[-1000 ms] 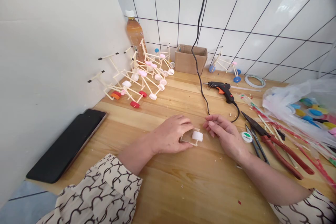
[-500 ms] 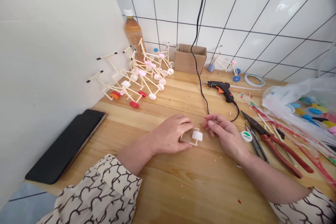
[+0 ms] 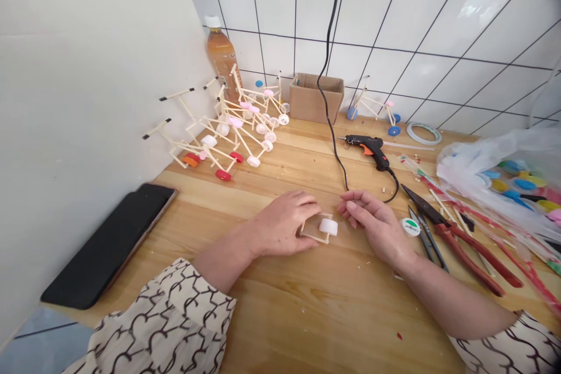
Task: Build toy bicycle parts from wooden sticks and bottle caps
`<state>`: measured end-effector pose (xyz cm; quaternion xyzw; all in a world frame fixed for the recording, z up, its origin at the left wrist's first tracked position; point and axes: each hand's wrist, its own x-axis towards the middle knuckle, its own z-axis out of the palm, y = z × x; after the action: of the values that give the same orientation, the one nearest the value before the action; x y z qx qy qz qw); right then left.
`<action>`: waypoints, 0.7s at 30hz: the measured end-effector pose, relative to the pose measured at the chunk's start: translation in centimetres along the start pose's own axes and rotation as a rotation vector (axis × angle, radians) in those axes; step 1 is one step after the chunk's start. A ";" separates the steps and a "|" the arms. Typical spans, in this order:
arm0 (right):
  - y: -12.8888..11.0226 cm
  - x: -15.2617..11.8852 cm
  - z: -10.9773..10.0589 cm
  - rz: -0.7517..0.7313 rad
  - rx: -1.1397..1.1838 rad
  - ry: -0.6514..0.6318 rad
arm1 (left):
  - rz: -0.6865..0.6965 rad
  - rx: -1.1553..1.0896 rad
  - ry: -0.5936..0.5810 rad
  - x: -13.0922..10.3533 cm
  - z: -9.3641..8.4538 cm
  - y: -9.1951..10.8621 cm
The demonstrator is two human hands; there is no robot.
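Lying by the wall at far left, a black smartphone [image 3: 105, 245] is followed by wheeled stick models [image 3: 235, 121] near a drink bottle [image 3: 221, 49]; at centre, the left hand [image 3: 280, 225] holds one end of a small stick frame [image 3: 315, 238] between thumb and fingers on the wooden table [image 3: 272, 315], a white bottle cap [image 3: 328, 227] already at its other end, though it looks only partly built against the longer, multi-capped models, while the right hand [image 3: 379, 228] curls nearby, fingertips narrowly spaced, anything pinched there impossible to tell, with a glue gun [image 3: 372, 149] beyond and red-handled pliers [image 3: 464, 245] farther right
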<state>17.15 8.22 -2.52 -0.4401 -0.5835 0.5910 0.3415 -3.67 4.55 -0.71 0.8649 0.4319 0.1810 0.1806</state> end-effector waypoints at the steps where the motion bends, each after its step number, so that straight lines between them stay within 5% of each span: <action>1: 0.0 0.0 0.0 0.001 0.000 -0.001 | -0.004 0.003 -0.001 0.0 0.0 0.0; 21: 0.2 0.1 -0.2 0.003 0.001 -0.003 | -0.054 -0.020 -0.047 -0.1 -0.1 -0.2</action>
<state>17.32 8.32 -2.74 -0.4398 -0.5832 0.5923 0.3400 -3.92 4.63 -0.69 0.8552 0.4488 0.1600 0.2041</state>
